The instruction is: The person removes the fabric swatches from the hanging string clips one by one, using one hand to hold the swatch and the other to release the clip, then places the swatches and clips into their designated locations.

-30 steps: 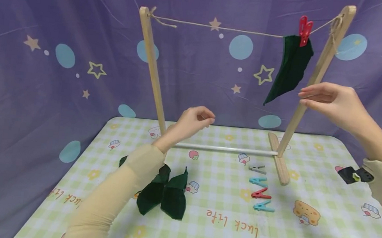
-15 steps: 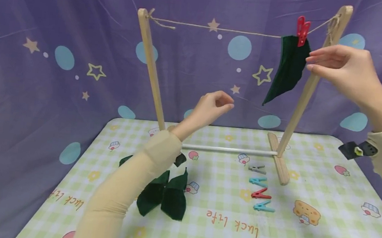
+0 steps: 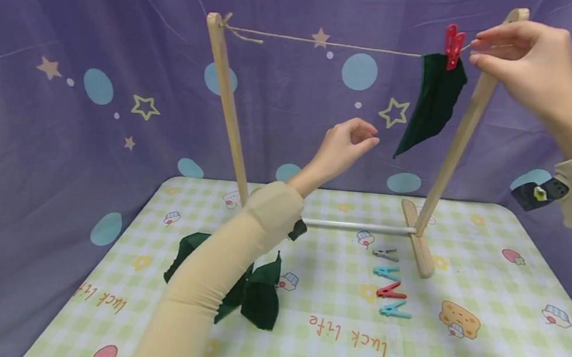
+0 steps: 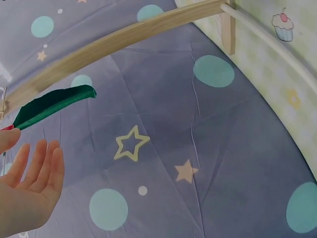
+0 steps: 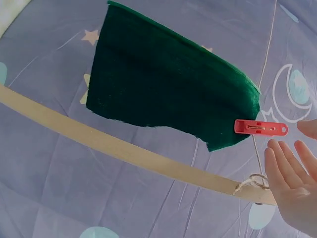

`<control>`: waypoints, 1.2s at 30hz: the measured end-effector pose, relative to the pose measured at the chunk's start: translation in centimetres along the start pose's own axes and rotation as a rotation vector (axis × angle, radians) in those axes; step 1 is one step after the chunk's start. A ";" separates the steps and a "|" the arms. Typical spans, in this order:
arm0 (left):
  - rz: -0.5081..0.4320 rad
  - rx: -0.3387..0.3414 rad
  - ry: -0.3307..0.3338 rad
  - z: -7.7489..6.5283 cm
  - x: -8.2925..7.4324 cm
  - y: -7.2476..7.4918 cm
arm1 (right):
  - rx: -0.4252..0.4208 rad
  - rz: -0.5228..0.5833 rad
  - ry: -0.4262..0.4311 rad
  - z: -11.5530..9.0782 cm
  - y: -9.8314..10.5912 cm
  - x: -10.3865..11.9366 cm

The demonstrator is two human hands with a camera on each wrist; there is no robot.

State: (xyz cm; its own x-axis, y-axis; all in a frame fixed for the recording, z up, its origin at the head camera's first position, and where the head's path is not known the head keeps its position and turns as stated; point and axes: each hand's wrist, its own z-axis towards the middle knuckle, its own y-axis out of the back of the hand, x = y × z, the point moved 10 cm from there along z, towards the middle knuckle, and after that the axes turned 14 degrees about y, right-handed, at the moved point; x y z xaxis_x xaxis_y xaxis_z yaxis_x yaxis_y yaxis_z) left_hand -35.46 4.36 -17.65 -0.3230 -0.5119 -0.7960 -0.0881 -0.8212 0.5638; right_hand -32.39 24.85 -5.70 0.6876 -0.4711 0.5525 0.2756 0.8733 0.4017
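A dark green cloth piece (image 3: 431, 106) hangs from the string (image 3: 328, 43) near its right end, clipped by a red clothespin (image 3: 453, 47). My right hand (image 3: 537, 66) is raised just right of that clothespin, thumb and fingers bent toward it. The right wrist view shows a gap between the fingertips and the red clothespin (image 5: 261, 127). Lower and left of the hanging cloth, my left hand (image 3: 342, 151) is in the air with loosely curved fingers and nothing held. More dark green cloth (image 3: 260, 302) lies on the table, partly hidden by my left sleeve.
A wooden frame carries the string between a left post (image 3: 230, 107) and a right post (image 3: 453, 150), with a white bar (image 3: 360, 226) low between them. Right of centre on the checked table, a grey clothespin (image 3: 386, 253), a red one (image 3: 391, 290) and two light blue ones (image 3: 395, 309) form a column.
My right hand has risen along the right post to the red clothespin's height. My left hand has moved up and right toward the hanging cloth. The cloth and clothespins keep their places.
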 end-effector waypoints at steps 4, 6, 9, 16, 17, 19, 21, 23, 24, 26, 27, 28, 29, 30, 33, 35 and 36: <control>-0.003 -0.010 0.009 0.6 -0.4 -0.4 | 0.002 0.057 -0.034 0.7 -0.2 -0.3; -0.004 -0.009 0.006 0.8 -0.7 -0.7 | 0.005 0.089 -0.048 0.9 -0.4 -0.5; -0.014 -0.011 -0.001 1.1 -1.0 -1.2 | 0.011 0.107 -0.070 1.2 -0.6 -0.9; -0.059 -0.064 0.041 1.9 -0.2 -2.2 | 0.041 0.076 -0.120 2.0 -1.3 -1.7; -0.066 -0.072 0.045 2.0 -0.1 -2.3 | 0.045 0.075 -0.125 2.1 -1.4 -1.8; -0.079 -0.084 0.045 2.1 0.2 -2.5 | 0.048 0.081 -0.132 2.3 -1.5 -2.0; -0.097 -0.098 0.034 2.1 0.3 -2.8 | 0.051 0.089 -0.139 2.4 -1.6 -2.1; -0.115 -0.104 0.023 2.1 0.4 -3.1 | 0.056 0.085 -0.142 2.5 -1.6 -2.3; -0.128 -0.109 0.018 2.2 0.4 -3.2 | 0.059 0.086 -0.144 2.5 -1.6 -2.4; -0.149 -0.111 0.020 2.2 0.4 -3.4 | 0.067 0.081 -0.148 2.6 -1.7 -2.6; -0.148 -0.107 0.027 2.3 0.5 -3.6 | 0.071 0.079 -0.150 2.7 -1.7 -2.7; -0.150 -0.105 0.035 2.4 0.6 -3.8 | 0.078 0.075 -0.153 2.7 -1.7 -2.8; -0.144 -0.102 0.050 2.5 0.8 -4.0 | 0.084 0.074 -0.156 2.8 -1.8 -2.8; -0.143 -0.100 0.057 2.6 0.9 -4.1 | 0.091 0.073 -0.161 2.8 -1.9 -2.9; -0.136 -0.092 0.078 3.1 1.2 -4.6 | 0.107 0.062 -0.171 3.0 -2.0 -3.0; -0.139 -0.088 0.081 3.3 1.4 -5.0 | 0.116 0.047 -0.174 3.0 -2.0 -3.0; -0.142 -0.089 0.079 3.4 1.4 -5.2 | 0.118 0.044 -0.176 3.0 -2.0 -3.0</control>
State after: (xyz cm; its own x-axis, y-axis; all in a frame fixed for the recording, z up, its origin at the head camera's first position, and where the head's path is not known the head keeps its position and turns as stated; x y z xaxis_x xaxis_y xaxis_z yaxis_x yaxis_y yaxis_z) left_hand -38.67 8.79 -20.94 -0.2377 -0.4043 -0.8832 -0.0431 -0.9040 0.4254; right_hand -37.07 24.16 -5.95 0.5666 -0.4563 0.6861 0.1605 0.8778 0.4513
